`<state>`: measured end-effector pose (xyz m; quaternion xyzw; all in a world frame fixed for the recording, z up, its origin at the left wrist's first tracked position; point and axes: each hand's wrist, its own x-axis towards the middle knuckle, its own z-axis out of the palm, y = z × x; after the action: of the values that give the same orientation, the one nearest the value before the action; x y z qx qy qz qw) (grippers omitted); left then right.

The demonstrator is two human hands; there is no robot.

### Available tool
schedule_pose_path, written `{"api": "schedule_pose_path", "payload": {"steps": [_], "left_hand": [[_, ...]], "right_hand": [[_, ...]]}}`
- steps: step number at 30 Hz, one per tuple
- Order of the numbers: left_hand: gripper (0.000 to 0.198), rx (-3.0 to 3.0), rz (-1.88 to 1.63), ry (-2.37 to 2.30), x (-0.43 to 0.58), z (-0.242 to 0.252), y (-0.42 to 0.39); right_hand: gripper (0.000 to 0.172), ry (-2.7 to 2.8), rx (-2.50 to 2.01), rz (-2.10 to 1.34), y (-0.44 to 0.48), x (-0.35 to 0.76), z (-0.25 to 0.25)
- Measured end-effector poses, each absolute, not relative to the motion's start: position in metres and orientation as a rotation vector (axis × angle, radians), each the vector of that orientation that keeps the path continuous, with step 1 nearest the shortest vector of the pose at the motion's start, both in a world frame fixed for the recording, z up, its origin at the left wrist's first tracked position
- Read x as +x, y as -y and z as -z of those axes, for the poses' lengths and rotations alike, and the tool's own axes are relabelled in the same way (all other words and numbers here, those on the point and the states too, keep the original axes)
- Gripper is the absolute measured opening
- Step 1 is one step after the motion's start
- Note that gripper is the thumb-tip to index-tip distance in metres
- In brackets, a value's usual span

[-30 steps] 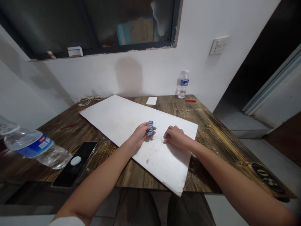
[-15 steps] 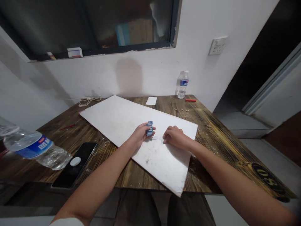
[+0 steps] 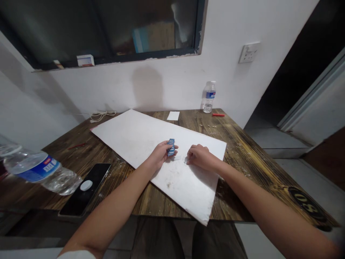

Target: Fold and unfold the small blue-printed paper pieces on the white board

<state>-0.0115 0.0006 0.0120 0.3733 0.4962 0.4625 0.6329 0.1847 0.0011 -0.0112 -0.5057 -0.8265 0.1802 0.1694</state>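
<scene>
The person's left hand (image 3: 161, 154) is closed on a small blue-and-white striped block (image 3: 170, 147), pinching it upright between thumb and fingertips just above a large white board (image 3: 134, 136). What the block is exactly is too small to make out. The right hand (image 3: 198, 157) sits just beside it, well curled, with its fingertips down on the board. Nothing shows in that hand, though from here you can't tell whether it is closed on anything small.

The board lies askew on a scuffed wooden counter (image 3: 241, 167), one corner jutting past the front edge. A black smartphone (image 3: 85, 187) with a white oval on it lies left of the board, and a large plastic water bottle (image 3: 40, 169) with a blue label lies tilted at the near left. Further back, a smaller water bottle (image 3: 209, 98) stands upright against the wall, near a red stick (image 3: 218, 115) and a small white paper slip (image 3: 173, 116). A coiled white cable (image 3: 101, 115) sits at the back left, a thin red pen (image 3: 77, 145) lies on the wood, and a round black tag (image 3: 306, 204) marked with numerals sits on the counter's right corner.
</scene>
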Motion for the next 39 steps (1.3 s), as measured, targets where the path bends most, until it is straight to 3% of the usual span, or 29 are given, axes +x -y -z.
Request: {"api": "schedule_pose_path", "payload": {"steps": [13,22,33,39], "left_hand": [[0.01,0.872,-1.05,-1.108,-0.013,-0.012,-0.001],[0.005,0.987,-0.82,-0.923,-0.01,-0.011,0.006],[0.025,0.951,-0.583,-0.766,-0.007,-0.012,0.015],[0.006,0.937,-0.725,-0.799,-0.008,-0.012,0.009]], "right_hand": [[0.007,2.211,-1.028,-0.768,0.002,0.189,0.007],[0.015,2.11,-0.802,-0.538,0.007,0.189,-0.002],[0.014,2.218,-0.696,-0.372,0.006,0.184,0.008],[0.02,2.206,-0.753,-0.315,0.004,0.183,0.007]]}}
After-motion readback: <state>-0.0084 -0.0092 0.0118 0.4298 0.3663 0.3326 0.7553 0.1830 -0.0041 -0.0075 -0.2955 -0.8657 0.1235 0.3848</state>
